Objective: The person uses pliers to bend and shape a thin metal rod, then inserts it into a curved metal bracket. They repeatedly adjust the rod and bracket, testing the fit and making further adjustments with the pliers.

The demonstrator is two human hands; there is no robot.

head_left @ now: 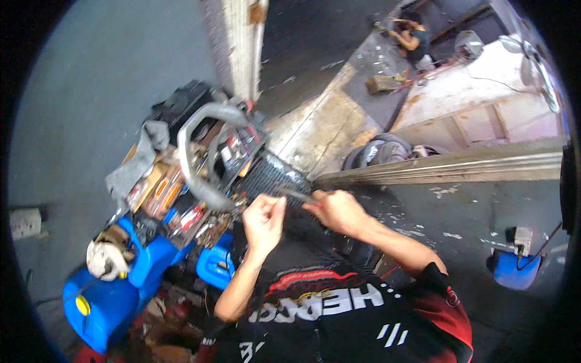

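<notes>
My right hand is closed around a slim metal tool with a bit of red at its grip. The tool's thin end points left, toward my other hand; its exact kind is too blurred to tell. My left hand is raised beside it with thumb and fingers pinched together. Whatever it pinches, if anything, is too small to make out. Both hands are in front of my black and red shirt, above a black ribbed crate or mat.
A thick grey ring lies among cluttered boxes and parts at left. Blue jerrycans stand at lower left, a blue container at far right. A wooden beam runs along the right. Another person crouches at upper right.
</notes>
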